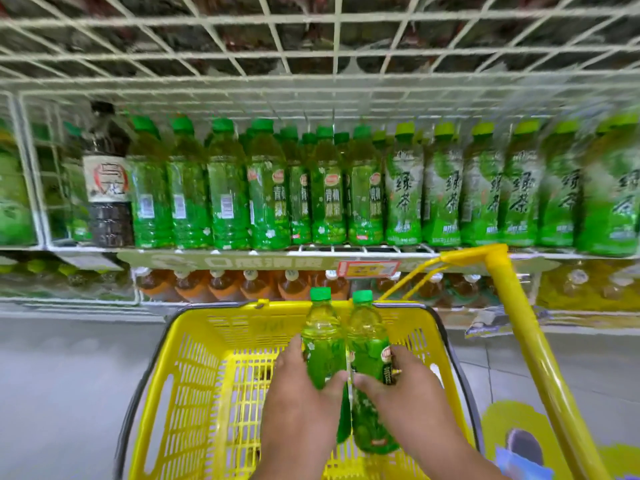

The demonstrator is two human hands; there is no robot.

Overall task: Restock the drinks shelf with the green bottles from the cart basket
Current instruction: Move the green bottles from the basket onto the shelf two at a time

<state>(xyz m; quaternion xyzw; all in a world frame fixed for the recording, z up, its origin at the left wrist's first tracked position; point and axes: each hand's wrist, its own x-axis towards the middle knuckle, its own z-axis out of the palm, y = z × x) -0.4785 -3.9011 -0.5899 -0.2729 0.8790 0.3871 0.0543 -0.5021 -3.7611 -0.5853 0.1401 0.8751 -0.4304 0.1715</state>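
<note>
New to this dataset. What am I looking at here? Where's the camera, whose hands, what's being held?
There is no robot here. A person wears one wide-angle camera on the head, looking forward and down, so the view curves at the edges.

The two hands come in from the bottom. The left hand grips one green bottle; the right hand grips a second green bottle. Both bottles are upright, side by side, above a yellow basket on a cart with a yellow handle.

Ahead is a white wire shelf with a row of green-capped bottles and one dark bottle at its left. A lower shelf holds orange-coloured drinks.

The bottom of the basket is mostly hidden, so I cannot tell if more bottles remain.
</note>
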